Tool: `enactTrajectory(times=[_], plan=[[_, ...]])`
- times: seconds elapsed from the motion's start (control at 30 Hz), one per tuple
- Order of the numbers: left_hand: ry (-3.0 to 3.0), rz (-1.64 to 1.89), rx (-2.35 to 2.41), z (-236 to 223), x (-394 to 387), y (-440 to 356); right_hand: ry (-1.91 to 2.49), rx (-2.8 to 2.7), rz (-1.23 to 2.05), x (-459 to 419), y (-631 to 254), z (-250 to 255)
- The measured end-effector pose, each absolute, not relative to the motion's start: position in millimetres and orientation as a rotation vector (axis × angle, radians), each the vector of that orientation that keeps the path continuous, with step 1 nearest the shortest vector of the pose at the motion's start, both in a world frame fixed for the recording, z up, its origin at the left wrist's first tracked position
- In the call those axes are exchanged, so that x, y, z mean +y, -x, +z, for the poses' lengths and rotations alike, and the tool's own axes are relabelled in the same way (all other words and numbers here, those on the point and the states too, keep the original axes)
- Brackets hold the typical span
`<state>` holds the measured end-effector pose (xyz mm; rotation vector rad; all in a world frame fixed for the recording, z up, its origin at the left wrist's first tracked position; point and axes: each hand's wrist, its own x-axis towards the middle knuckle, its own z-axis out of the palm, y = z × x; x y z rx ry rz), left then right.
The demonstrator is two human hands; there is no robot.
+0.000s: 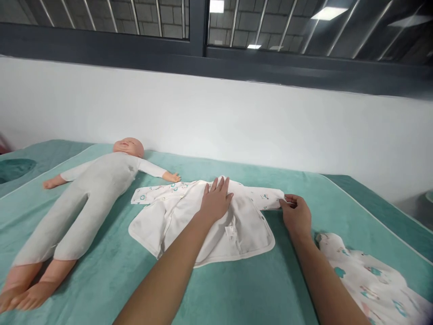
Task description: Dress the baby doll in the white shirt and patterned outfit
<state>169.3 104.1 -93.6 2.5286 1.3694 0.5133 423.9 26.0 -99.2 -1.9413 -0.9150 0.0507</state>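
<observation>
The left hand (216, 198) is resting palm down near the collar of a small white jacket (221, 239), its fingers extended and gripping nothing. The right hand (297, 214) is pinching the end of the jacket's sleeve (269, 198) between thumb and fingers. The jacket is lying spread out on a soft green cloth (250, 289), which is showing darker green bands and thin pale lines toward both sides. On the left, a doll (104, 176) is lying face up, one arm stretching toward the jacket's other sleeve. On the right, a printed garment (375, 284) is lying rumpled. Behind, a plain white wall (216, 117) is rising to a dark window frame (101, 47), where metal bars (262, 20) and bright lights (329, 13) are showing in the glass.
</observation>
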Motion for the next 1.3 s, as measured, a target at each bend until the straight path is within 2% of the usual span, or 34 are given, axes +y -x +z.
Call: enactTrajectory(times=[0.43, 0.67, 0.8, 0.93, 1.0, 1.13, 1.3], plan=[[-2.592, 0.48, 1.307, -98.1, 109.3, -169.9, 1.954, -0.893, -0.105, 21.9, -412.6, -93.7], [-2.618, 0.469, 1.34, -105.9, 112.8, -173.8, 1.927, -1.177, -0.227, 15.5, -410.0, -94.7], [-2.604, 0.45, 1.375, -106.6, 114.9, -175.9, 1.832, -1.357, -0.096, 2.1, -388.6, -85.2], [-2.62, 0.433, 1.391, -106.9, 115.7, -176.6, 1.511, -1.991, 0.243, -23.8, -338.8, -71.7], [-2.629, 0.435, 1.395, -107.2, 115.6, -176.7, 1.37, -2.258, 0.313, -39.1, -313.2, -68.7], [-2.64, 0.437, 1.39, -106.7, 114.4, -176.5, 1.369, -2.377, 0.142, -57.3, -286.0, -75.5], [-2.665, 0.456, 1.391, -103.8, 106.3, -173.1, 1.305, -2.328, -0.114, -55.1, -294.6, -88.6]])
